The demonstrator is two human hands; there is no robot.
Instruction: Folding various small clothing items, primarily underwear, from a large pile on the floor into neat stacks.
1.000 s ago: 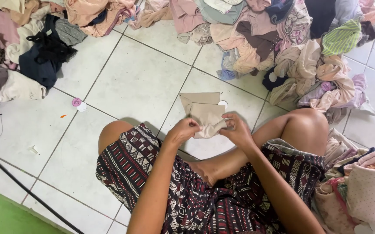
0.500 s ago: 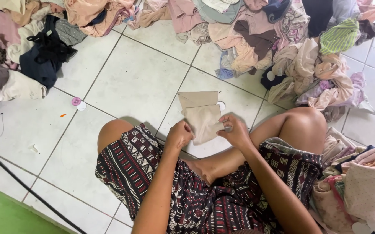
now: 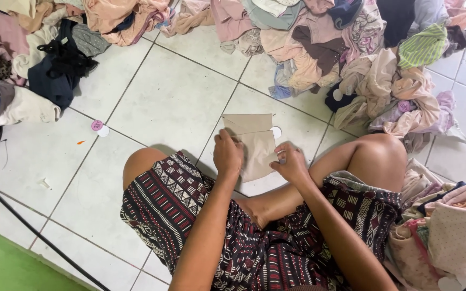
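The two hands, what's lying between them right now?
In the head view, a beige folded cloth lies on the floor tiles between the left hand and right hand; both hands touch it.

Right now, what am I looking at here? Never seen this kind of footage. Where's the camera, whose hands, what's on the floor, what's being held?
There is no machine here: a person sits on a white tiled floor, and the one camera is worn on their head, looking down past patterned shorts and bare knees. The left hand presses on a small beige cloth piece that lies flat on the tiles, and the right hand pinches its right edge. A small white disc lies just beyond the cloth. Heaps of mixed clothes ring the floor, and a pink and white round tag lies to the left.
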